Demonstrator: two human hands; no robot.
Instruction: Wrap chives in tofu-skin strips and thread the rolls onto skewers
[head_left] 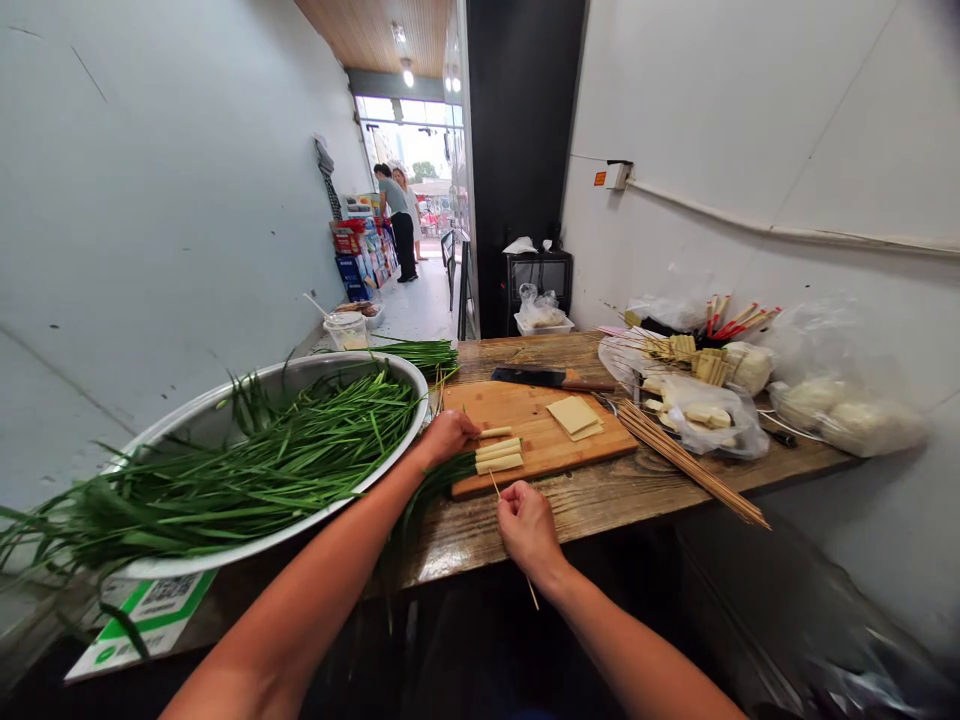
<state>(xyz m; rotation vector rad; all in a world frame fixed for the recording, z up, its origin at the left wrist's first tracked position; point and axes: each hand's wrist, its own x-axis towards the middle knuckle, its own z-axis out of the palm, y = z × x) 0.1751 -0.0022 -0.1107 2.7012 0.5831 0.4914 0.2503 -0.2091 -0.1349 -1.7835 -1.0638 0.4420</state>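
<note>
My right hand [523, 512] pinches a thin bamboo skewer [532, 594], its upper tip near the front edge of the wooden cutting board [536, 408]. My left hand [448, 437] is closed at the board's left side on a pale tofu-skin roll [496, 433]. Just in front of it lie more tofu-skin rolls [499, 455] side by side, with green chives [448, 475] trailing out to the left. Square tofu-skin sheets [574, 416] are stacked toward the board's right. A cleaver [534, 377] lies along the back edge of the board.
A large metal basin [421, 395] heaped with chives stands left. On the right are a bundle of skewers [690, 465], a plastic bag of pale pieces [709, 415], and finished-looking skewered rolls [709, 366]. Two people [401, 220] stand far back near the doorway.
</note>
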